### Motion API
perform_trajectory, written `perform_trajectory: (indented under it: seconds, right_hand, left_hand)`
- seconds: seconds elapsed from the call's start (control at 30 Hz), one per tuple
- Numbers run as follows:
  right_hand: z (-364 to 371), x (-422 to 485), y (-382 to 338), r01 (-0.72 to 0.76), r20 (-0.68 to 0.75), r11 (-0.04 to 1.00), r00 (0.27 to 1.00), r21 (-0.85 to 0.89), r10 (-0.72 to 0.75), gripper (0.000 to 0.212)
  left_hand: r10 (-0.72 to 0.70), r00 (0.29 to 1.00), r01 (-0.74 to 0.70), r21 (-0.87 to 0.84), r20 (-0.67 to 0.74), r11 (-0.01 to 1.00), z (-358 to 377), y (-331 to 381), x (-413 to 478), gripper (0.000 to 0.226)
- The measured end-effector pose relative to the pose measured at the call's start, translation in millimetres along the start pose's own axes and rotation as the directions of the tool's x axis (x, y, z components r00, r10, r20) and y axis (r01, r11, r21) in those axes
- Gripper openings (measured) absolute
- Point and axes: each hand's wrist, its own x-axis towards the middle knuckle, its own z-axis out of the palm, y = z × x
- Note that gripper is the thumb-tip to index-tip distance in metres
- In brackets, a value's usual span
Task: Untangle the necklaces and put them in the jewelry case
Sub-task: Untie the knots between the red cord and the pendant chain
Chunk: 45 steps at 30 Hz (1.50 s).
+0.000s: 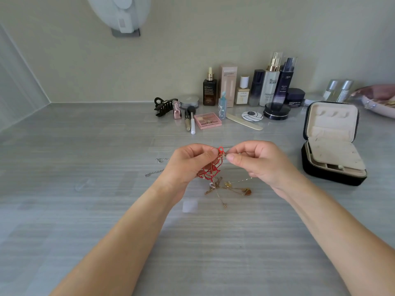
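Left hand (188, 165) and right hand (258, 165) are showing bare, forearms likewise. Fingers (245, 148) are showing short, plain nails.

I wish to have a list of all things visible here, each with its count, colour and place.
necklace tangle: one, red cord with gold chains, pinched by both hands, ends on table
silver chain: one, silver, table, left of hands
jewelry case: one, black, beige lining, open, right
hair claw: one, black, back centre
eyeshadow palette: one, pink, back centre
nail file: one, cream, back centre
cosmetic bottles: several, mixed, along wall
table: one, grey
left hand: one, pinching tangle
right hand: one, pinching tangle
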Motion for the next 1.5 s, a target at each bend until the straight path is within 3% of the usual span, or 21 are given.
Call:
perform_trajectory:
  seconds: [0.2, 0.3, 0.43, 0.57, 0.6, 0.77, 0.87, 1.07, 1.27, 1.33, 1.4, 1.5]
  right_hand:
    - [3.2, 1.2, 1.0, 0.041, -0.051, 0.997, 0.998, -0.064, -0.044, 0.015]
    - [2.7, 1.3, 0.2, 0.014, -0.072, 0.999, 0.997, -0.051, -0.018, 0.015]
    - [3.0, 0.4, -2.7, 0.001, -0.088, 0.999, 0.996, -0.046, -0.006, 0.013]
    - [3.9, 0.2, -3.2, -0.015, -0.105, 0.999, 0.994, -0.049, 0.01, 0.013]
    - [4.1, 0.1, -3.2, -0.018, -0.108, 0.998, 0.994, -0.054, 0.012, 0.014]
    - [5.7, -0.8, -3.0, -0.038, -0.099, 0.997, 0.995, -0.072, 0.031, 0.012]
    - [6.9, -1.6, -3.5, -0.046, -0.09, 0.996, 0.995, -0.073, 0.039, 0.011]
    - [6.1, -0.4, -3.5, -0.054, -0.107, 0.997, 0.993, -0.049, 0.049, 0.013]
    - [6.3, 1.7, 0.6, -0.063, -0.112, 0.997, 0.992, -0.048, 0.057, 0.013]
    - [6.7, 1.2, 0.0, -0.068, -0.097, 0.996, 0.993, -0.06, 0.062, 0.012]
    - [6.8, 1.0, 0.6, -0.046, -0.091, 0.992, 0.995, -0.116, 0.036, 0.013]
    - [7.8, 0.3, 3.2, 0.023, -0.086, 0.982, 0.995, -0.187, -0.04, 0.008]
  left_hand:
    - [0.039, 0.998, -0.034, 0.112, -0.045, 0.993, 3.3, -0.4, -0.1, 0.007]
    - [0.191, 0.968, -0.148, 0.242, -0.166, 0.959, 3.9, -1.4, 1.3, 0.015]
    - [0.415, 0.902, -0.299, 0.52, -0.12, 0.8, 8.2, -2.3, -5.5, 0.022]
    - [0.528, 0.849, -0.38, 0.666, -0.023, 0.642, 11.7, -10.4, -6.4, 0.001]
    - [0.558, 0.83, -0.392, 0.7, -0.011, 0.597, 11.8, -12.4, -5.4, 0.006]
    - [0.636, 0.772, -0.392, 0.799, 0.015, 0.457, 11.4, -16.9, -3.1, 0.019]
    - [0.627, 0.778, -0.384, 0.822, 0.043, 0.42, 12.2, -15.1, -4.3, 0.028]
    - [0.624, 0.781, -0.378, 0.823, 0.037, 0.424, 10.2, -13.1, -3.9, 0.025]
    - [0.636, 0.771, -0.368, 0.787, -0.039, 0.495, 8.3, -12.0, -4.4, 0.012]
    - [0.564, 0.822, -0.34, 0.73, -0.075, 0.592, 10.5, -8.4, -6.9, 0.004]
    - [0.448, 0.887, -0.279, 0.646, -0.109, 0.711, 12.4, -4.9, -8.6, 0.019]
    - [0.339, 0.933, -0.219, 0.552, -0.123, 0.804, 11.1, -2.4, -6.3, 0.019]
